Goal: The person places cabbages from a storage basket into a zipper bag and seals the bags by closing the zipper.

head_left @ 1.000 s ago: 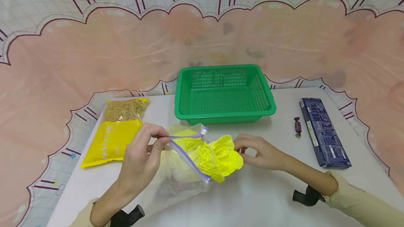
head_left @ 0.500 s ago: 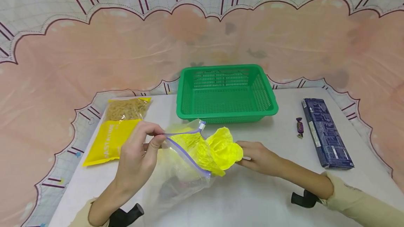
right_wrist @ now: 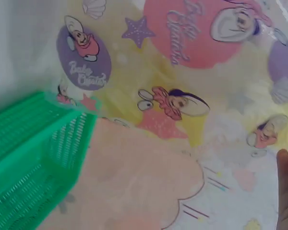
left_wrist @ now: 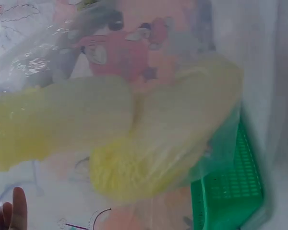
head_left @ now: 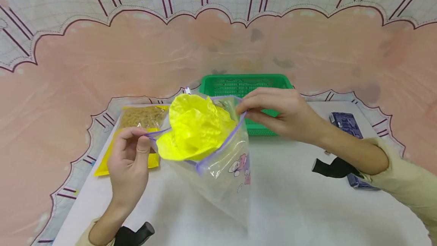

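A clear zip bag (head_left: 222, 185) with a purple zip edge hangs above the table, its mouth spread. Inside it sit crinkled bright-yellow leafy pieces (head_left: 198, 128); their pale bodies show through the plastic in the left wrist view, and they look like cabbage leaves. My left hand (head_left: 129, 158) pinches one side of the bag's zip edge between thumb and fingers. On the opposite side, my right hand (head_left: 283, 113) pinches the rim near the top. Cartoon prints cover the bag's plastic (right_wrist: 173, 103) in the right wrist view. Only fingertips show in either wrist view.
A green plastic basket (head_left: 247, 79) stands at the back, partly behind the bag and right hand. A yellow pasta packet (head_left: 143, 117) lies at left. My right forearm partly covers a dark blue box (head_left: 346, 122) and nearly hides a small wrapped candy. The table (head_left: 290, 208) is white.
My right hand has left the yellow leafy pieces and moved up to the bag's rim. The bag is lifted and turned, its mouth wider. My left hand shifted slightly left.
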A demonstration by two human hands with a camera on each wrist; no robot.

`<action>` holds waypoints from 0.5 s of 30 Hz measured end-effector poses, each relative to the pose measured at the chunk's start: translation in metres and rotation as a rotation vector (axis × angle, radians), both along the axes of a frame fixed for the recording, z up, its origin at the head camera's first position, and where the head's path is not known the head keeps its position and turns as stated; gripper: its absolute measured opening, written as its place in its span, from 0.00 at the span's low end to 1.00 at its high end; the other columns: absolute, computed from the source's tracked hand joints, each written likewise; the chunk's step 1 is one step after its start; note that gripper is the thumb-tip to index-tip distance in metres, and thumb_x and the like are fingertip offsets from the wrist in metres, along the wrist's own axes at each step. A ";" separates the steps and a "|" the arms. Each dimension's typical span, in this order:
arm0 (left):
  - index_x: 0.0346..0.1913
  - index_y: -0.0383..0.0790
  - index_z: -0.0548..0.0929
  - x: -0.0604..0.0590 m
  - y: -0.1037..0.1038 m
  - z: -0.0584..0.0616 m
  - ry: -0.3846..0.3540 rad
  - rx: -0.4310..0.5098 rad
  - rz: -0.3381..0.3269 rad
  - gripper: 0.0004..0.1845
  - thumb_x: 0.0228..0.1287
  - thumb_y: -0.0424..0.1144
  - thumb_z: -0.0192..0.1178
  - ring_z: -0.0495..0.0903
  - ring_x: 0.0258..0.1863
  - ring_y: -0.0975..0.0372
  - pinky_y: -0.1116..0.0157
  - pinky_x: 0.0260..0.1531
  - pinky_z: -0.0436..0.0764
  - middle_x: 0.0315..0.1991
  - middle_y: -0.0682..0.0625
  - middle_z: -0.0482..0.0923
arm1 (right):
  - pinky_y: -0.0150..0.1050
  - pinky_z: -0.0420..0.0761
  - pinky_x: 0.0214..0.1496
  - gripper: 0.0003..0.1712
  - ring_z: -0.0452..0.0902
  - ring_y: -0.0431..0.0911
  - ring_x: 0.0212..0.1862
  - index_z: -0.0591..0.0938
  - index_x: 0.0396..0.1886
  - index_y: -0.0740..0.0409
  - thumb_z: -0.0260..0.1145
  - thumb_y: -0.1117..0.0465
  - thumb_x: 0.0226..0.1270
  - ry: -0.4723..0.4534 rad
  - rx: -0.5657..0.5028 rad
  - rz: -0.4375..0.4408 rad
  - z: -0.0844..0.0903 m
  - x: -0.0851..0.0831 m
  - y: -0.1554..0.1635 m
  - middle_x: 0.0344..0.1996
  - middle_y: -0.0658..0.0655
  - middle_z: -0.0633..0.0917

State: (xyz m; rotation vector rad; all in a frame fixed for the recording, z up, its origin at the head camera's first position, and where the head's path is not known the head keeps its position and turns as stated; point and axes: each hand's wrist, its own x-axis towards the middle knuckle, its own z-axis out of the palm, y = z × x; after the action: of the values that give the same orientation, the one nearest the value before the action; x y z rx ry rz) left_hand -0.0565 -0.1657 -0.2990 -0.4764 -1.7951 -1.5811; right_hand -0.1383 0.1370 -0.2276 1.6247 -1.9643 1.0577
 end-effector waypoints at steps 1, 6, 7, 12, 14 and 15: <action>0.45 0.20 0.72 0.000 0.001 0.000 0.005 0.033 -0.010 0.08 0.64 0.21 0.55 0.77 0.32 0.67 0.79 0.37 0.81 0.39 0.52 0.74 | 0.25 0.81 0.51 0.14 0.82 0.43 0.44 0.83 0.43 0.64 0.68 0.77 0.56 0.003 0.002 0.004 0.002 0.000 0.001 0.39 0.57 0.86; 0.43 0.12 0.68 -0.001 0.007 0.000 0.060 0.067 -0.071 0.12 0.63 0.20 0.56 0.77 0.35 0.66 0.79 0.38 0.80 0.40 0.51 0.74 | 0.24 0.80 0.52 0.16 0.82 0.43 0.45 0.83 0.43 0.62 0.69 0.78 0.55 -0.018 0.119 0.002 -0.006 0.003 0.002 0.39 0.55 0.86; 0.43 0.11 0.67 -0.001 0.007 0.000 0.069 0.053 -0.080 0.13 0.63 0.21 0.56 0.76 0.36 0.66 0.79 0.38 0.80 0.41 0.52 0.74 | 0.25 0.80 0.52 0.17 0.82 0.43 0.45 0.83 0.43 0.62 0.68 0.78 0.55 -0.025 0.141 -0.002 -0.008 0.004 0.003 0.39 0.54 0.86; 0.43 0.12 0.70 0.000 0.007 0.002 0.083 -0.034 -0.099 0.13 0.62 0.22 0.58 0.76 0.35 0.66 0.80 0.38 0.80 0.42 0.51 0.73 | 0.27 0.82 0.51 0.15 0.82 0.42 0.47 0.82 0.43 0.60 0.68 0.76 0.57 -0.046 0.197 -0.029 -0.015 0.004 0.003 0.41 0.53 0.86; 0.43 0.14 0.72 0.001 0.008 0.001 0.078 -0.064 -0.108 0.12 0.61 0.22 0.58 0.76 0.35 0.66 0.79 0.37 0.81 0.42 0.51 0.73 | 0.27 0.81 0.51 0.15 0.82 0.42 0.47 0.82 0.43 0.60 0.68 0.76 0.56 -0.047 0.198 -0.040 -0.016 0.003 0.003 0.41 0.53 0.86; 0.43 0.14 0.73 0.002 0.008 0.001 0.074 -0.070 -0.115 0.12 0.61 0.22 0.59 0.76 0.34 0.66 0.79 0.37 0.82 0.42 0.51 0.73 | 0.26 0.81 0.50 0.15 0.82 0.42 0.46 0.82 0.42 0.60 0.69 0.76 0.56 -0.046 0.196 -0.045 -0.016 0.002 0.003 0.41 0.53 0.86</action>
State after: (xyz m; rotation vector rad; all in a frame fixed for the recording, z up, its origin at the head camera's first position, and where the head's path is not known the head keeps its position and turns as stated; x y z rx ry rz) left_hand -0.0547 -0.1575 -0.2980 -0.6733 -1.7989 -1.5605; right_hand -0.1363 0.1399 -0.2434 1.6579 -2.1840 0.9185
